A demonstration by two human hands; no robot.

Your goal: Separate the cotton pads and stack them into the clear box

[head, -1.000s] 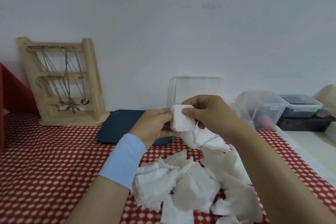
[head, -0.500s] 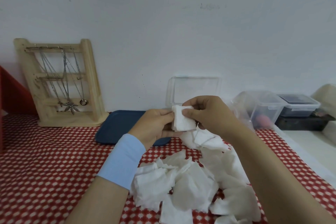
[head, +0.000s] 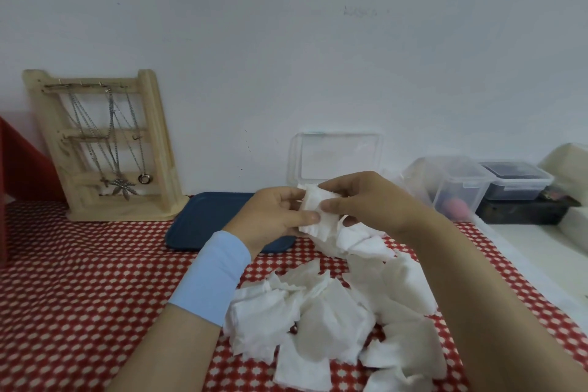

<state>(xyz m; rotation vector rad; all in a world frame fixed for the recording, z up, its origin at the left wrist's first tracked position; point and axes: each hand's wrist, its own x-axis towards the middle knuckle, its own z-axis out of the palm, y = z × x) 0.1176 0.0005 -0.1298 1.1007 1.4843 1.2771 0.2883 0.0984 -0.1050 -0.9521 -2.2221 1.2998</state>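
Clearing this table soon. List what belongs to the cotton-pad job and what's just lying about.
Job: cotton pads pinched between left hand and right hand; loose pad pile; clear box, lid up.
Lying about: wooden necklace stand; blue tray; lidded plastic tubs.

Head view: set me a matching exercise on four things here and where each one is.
Things:
1. wooden stand
2. tray
3. loose pads
4. held pads

Places:
A. pinched between left hand and right hand
B. scattered on the red checked cloth, nearest the person
C. against the wall at far left, hung with necklaces
D. dark blue, flat on the cloth, just right of the stand

Pairs: 1-C, 2-D, 3-B, 4-A
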